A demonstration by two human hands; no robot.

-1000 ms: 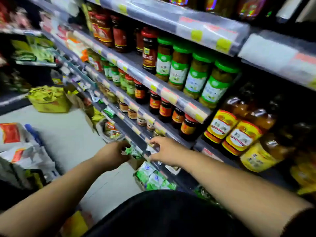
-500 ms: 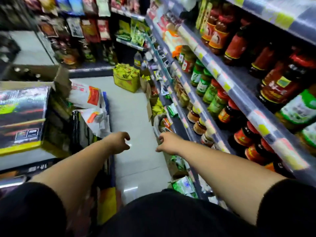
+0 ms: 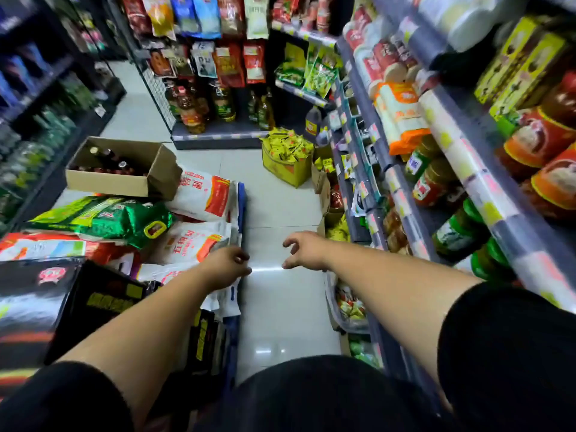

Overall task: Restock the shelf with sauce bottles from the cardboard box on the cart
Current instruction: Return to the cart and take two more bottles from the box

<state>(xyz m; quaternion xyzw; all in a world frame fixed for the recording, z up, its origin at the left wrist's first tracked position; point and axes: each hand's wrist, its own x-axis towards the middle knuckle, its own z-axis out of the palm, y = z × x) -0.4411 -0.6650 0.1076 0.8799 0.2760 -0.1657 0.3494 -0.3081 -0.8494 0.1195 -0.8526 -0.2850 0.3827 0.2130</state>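
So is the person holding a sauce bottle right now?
No, both the left hand and right hand are empty, while the bottles sit in the cardboard box.

1 head-worn view, forward and down the aisle floor (image 3: 280, 188)

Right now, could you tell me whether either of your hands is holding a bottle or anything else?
Nothing is held. The left hand and right hand are both empty, fingers loosely curled; the bottles sit in the cardboard box.
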